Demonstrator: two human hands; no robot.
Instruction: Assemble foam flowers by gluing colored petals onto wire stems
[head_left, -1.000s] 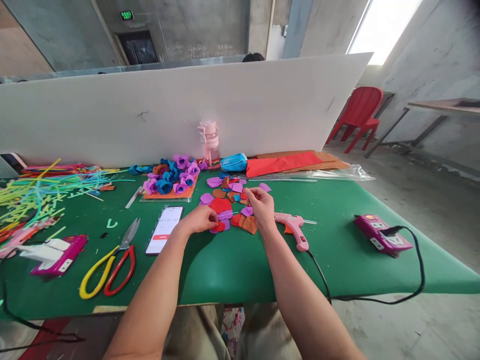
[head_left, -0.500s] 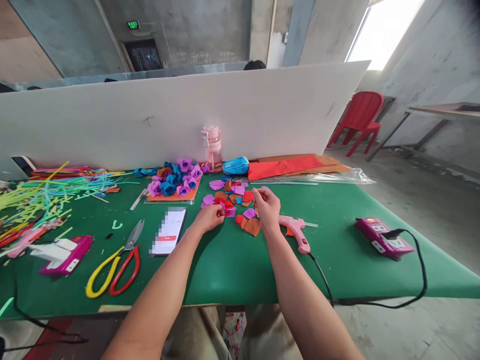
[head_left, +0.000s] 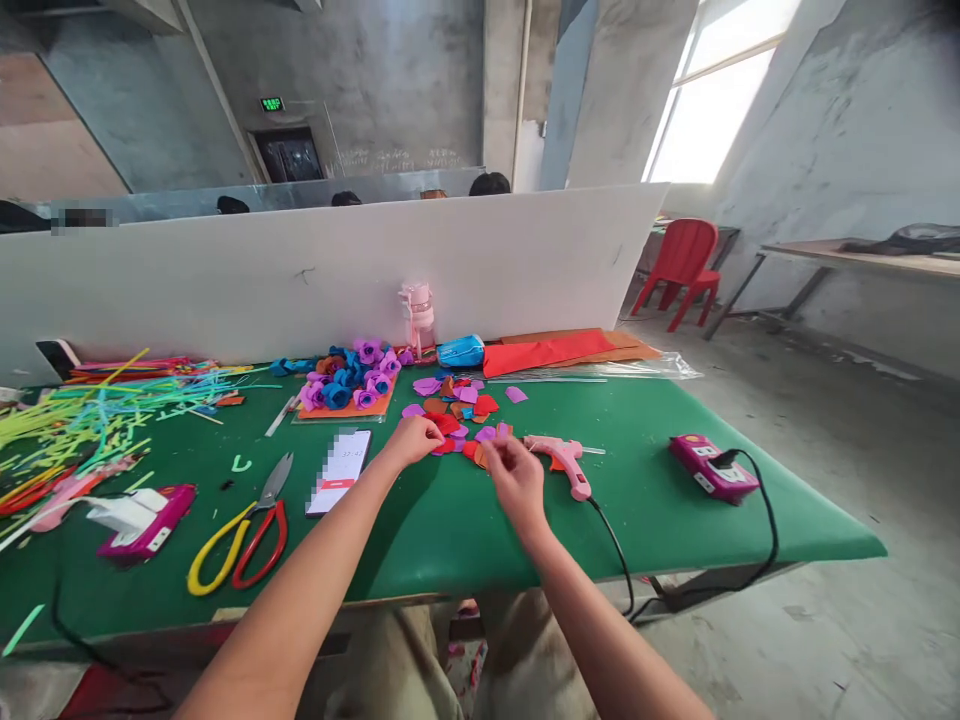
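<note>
A heap of cut petals [head_left: 459, 402] in purple, red and orange lies on the green table [head_left: 450, 525]. My left hand [head_left: 411, 441] rests at the heap's near left edge, fingers curled with the tips pinched on a red petal [head_left: 445, 424]. My right hand [head_left: 514, 477] hovers just in front of the heap, slightly blurred, its fingers drawn together in a pinch; what they hold is too small to make out. A pink glue gun [head_left: 559, 456] lies right beside the right hand.
A phone [head_left: 339, 470] and yellow-and-red scissors [head_left: 240, 530] lie to the left. Finished flowers [head_left: 349, 376], a pink bottle [head_left: 416, 315], a blue pouch [head_left: 461, 350] and red sheets [head_left: 547, 351] sit by the white partition [head_left: 225, 280]. Power strips [head_left: 709, 468] [head_left: 142, 515], straws [head_left: 82, 405].
My right hand has drawn back from the petal heap toward me. My left hand stays at the heap's edge. The camera has tilted up and away.
</note>
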